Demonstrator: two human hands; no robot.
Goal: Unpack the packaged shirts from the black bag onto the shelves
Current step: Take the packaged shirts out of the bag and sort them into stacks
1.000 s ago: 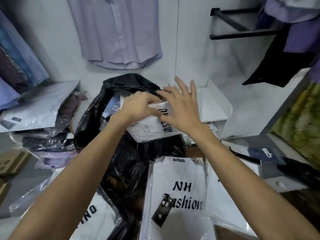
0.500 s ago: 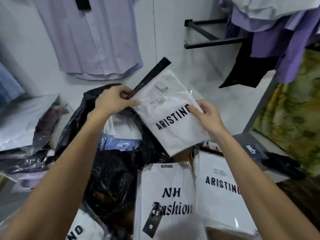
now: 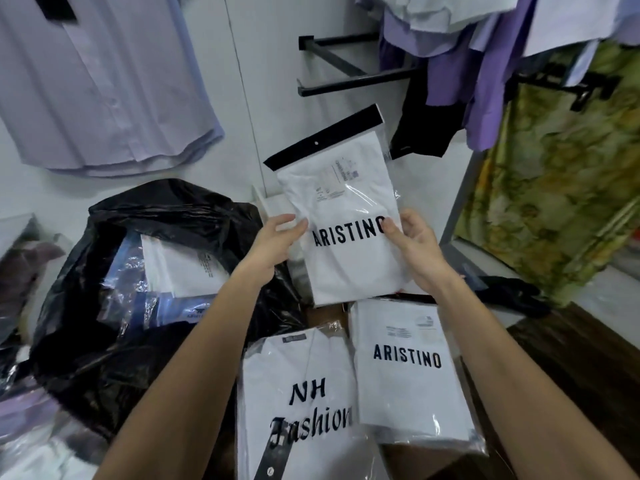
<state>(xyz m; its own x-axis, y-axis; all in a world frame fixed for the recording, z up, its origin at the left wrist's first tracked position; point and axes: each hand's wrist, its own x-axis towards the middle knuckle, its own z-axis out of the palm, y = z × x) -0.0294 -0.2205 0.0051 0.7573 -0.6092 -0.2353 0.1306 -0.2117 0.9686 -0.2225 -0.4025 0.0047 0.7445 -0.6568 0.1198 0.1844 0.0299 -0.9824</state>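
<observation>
Head view, held item: packaged shirt (image 3: 349, 233) printed ARISTINO, lifted clear of the black bag (image 3: 114, 289), now upright and square to the camera instead of tilted as half a second ago.
Left hand (image 3: 273, 244): thumb on the front face of the pack's left edge, remaining fingers behind it, not visible; moved down from the black header strip to mid-edge.
Right hand (image 3: 412, 247): thumb over the last printed letter, fingers curled behind the right edge; a two-handed pinch grip.
Meaning for task: one more pack out of the bag, probably ready to set down; placing not yet done.
Below the fingers: second ARISTINO pack (image 3: 405, 368) and NH Fashion pack (image 3: 304, 403), lying flat side by side, edges touching or overlapping.
Left of the fingers: bag mouth open, more packs inside (image 3: 180, 268), so unpacking likely far from finished.
Behind the fingers: white shelf edge (image 3: 273, 202), mostly hidden by the held pack.
Above the fingers: black wall bracket (image 3: 332, 64) and hanging purple shirts (image 3: 460, 39), well apart from the pack.
Obstruction: laid packs occupy the near surface; free shelf space not discernible.
</observation>
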